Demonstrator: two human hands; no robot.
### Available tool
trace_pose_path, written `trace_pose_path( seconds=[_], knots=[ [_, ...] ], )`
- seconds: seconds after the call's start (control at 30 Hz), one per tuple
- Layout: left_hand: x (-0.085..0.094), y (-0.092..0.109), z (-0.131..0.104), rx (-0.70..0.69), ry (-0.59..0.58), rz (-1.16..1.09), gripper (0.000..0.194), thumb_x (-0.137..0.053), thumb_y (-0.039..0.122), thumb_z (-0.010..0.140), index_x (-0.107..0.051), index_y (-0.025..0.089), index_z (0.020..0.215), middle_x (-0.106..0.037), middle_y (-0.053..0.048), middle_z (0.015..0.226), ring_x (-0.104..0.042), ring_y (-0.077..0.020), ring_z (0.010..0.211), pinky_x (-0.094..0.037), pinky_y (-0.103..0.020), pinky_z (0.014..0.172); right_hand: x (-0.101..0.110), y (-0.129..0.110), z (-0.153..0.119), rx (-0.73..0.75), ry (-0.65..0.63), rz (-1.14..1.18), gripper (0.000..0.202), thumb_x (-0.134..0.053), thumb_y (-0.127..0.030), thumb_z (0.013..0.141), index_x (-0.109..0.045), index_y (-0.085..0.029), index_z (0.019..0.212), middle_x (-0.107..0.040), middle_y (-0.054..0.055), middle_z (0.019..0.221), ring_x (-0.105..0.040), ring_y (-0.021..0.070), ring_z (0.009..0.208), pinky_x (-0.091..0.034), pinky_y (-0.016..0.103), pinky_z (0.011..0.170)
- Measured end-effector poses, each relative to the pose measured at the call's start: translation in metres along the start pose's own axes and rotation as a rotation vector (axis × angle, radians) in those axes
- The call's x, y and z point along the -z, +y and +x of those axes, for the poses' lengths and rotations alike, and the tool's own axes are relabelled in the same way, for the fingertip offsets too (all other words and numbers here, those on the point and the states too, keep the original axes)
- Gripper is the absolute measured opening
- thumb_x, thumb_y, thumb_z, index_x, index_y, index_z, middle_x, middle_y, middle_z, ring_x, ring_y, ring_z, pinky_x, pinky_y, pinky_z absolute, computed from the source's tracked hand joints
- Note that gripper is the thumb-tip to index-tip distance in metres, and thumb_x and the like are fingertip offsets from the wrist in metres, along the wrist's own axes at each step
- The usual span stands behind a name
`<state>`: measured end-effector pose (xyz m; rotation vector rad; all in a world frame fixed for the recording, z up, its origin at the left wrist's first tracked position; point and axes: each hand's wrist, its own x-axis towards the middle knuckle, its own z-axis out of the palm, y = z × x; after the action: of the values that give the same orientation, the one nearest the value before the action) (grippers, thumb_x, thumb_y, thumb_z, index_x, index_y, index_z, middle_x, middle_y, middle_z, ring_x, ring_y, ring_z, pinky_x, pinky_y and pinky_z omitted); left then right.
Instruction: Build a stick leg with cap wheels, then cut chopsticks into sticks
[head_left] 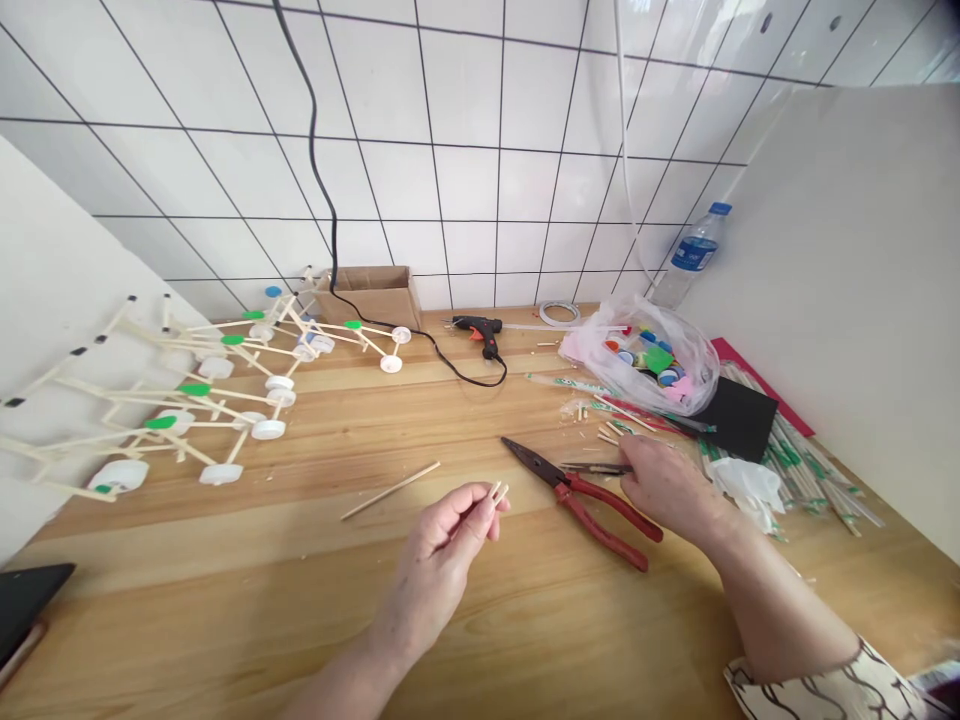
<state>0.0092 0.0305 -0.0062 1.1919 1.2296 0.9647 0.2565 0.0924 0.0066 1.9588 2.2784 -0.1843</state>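
Note:
Between thumb and fingers, my left hand (pixel 456 535) pinches short wooden stick pieces (pixel 498 492) at the centre. To the right, my right hand (pixel 667 485) is closed at the end of a dark slim metal tool (pixel 596 468); its fingertips are partly hidden. Long-nose pliers (pixel 581 500) with red handles lie between the hands. A single wooden stick (pixel 390 491) rests on the wooden table left of my left hand. Short stick pieces (pixel 609 434) lie just beyond my right hand.
Stick frames with white wheels (pixel 268 429) stand at the left. Behind are a cardboard box (pixel 375 292), a black glue gun (pixel 480 332) with its cable and a tape roll (pixel 559 313). A bag of bottle caps (pixel 652 355), bottle (pixel 694 255) and wrapped sticks (pixel 814 465) are right.

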Motion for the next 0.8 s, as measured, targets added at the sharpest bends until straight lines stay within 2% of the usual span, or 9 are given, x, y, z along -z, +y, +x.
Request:
trace_pose_path(
  seconds=[0.1,0.3,0.37,0.5,0.57,0.7,0.8],
  knots=[
    [0.000,0.001,0.000,-0.008,0.022,0.033,0.027,-0.050,0.039,0.083,-0.057,0.017,0.069,-0.051,-0.001,0.066,-0.045,-0.0126,0.061,-0.038,-0.022,0.057,0.004,-0.003,-0.002,-0.032,0.025,0.180,0.015,-0.042,-0.008,0.072,-0.052,-0.017,0.078,-0.061,0.005,0.069,-0.055,0.0180,0.064,-0.035,0.026,0.058],
    [-0.003,0.003,-0.003,-0.012,0.044,0.077,0.023,-0.049,0.037,0.083,-0.059,0.018,0.075,-0.053,-0.001,0.067,-0.054,-0.0167,0.073,-0.042,-0.023,0.066,0.010,-0.011,-0.012,0.107,-0.012,0.771,0.021,-0.036,-0.010,0.072,-0.055,-0.018,0.075,-0.062,0.001,0.070,-0.054,0.0139,0.060,-0.040,0.026,0.058],
    [-0.003,0.004,-0.004,-0.015,0.035,0.087,0.023,-0.049,0.036,0.083,-0.058,0.019,0.073,-0.054,-0.001,0.068,-0.055,-0.0168,0.075,-0.043,-0.023,0.068,0.009,-0.011,-0.015,0.111,0.012,0.931,0.021,-0.038,-0.012,0.072,-0.058,-0.018,0.076,-0.063,0.002,0.069,-0.054,0.0138,0.059,-0.041,0.026,0.056],
    [-0.003,0.005,-0.004,-0.031,-0.002,0.092,0.027,-0.048,0.034,0.085,-0.053,0.019,0.064,-0.055,-0.002,0.069,-0.058,-0.0181,0.083,-0.043,-0.023,0.075,0.004,-0.009,-0.018,0.067,0.082,1.210,0.027,-0.047,-0.014,0.073,-0.062,-0.018,0.095,-0.068,0.005,0.084,-0.061,0.0176,0.078,-0.047,0.031,0.072],
    [-0.002,0.004,-0.003,-0.027,-0.017,0.091,0.027,-0.047,0.033,0.085,-0.052,0.019,0.063,-0.056,-0.002,0.070,-0.058,-0.0182,0.086,-0.042,-0.023,0.077,0.001,-0.011,-0.021,0.078,0.003,1.306,0.027,-0.048,-0.013,0.074,-0.064,-0.017,0.096,-0.068,0.007,0.087,-0.062,0.0184,0.080,-0.048,0.032,0.074],
    [0.000,0.000,-0.003,-0.015,-0.060,0.063,0.030,-0.044,0.033,0.088,-0.050,0.019,0.062,-0.056,-0.002,0.072,-0.057,-0.0175,0.090,-0.041,-0.022,0.078,0.002,-0.025,-0.027,0.110,-0.309,1.563,0.026,-0.048,-0.012,0.071,-0.066,-0.013,0.091,-0.068,0.009,0.078,-0.058,0.0135,0.056,-0.044,0.027,0.053],
    [0.000,-0.001,-0.003,-0.010,-0.074,0.060,0.028,-0.043,0.033,0.088,-0.052,0.018,0.065,-0.055,-0.002,0.071,-0.056,-0.0156,0.082,-0.042,-0.021,0.073,0.005,-0.034,-0.032,0.103,-0.424,1.721,0.021,-0.048,-0.012,0.070,-0.065,-0.013,0.082,-0.067,0.009,0.077,-0.056,0.0124,0.054,-0.041,0.024,0.049]
  ],
)
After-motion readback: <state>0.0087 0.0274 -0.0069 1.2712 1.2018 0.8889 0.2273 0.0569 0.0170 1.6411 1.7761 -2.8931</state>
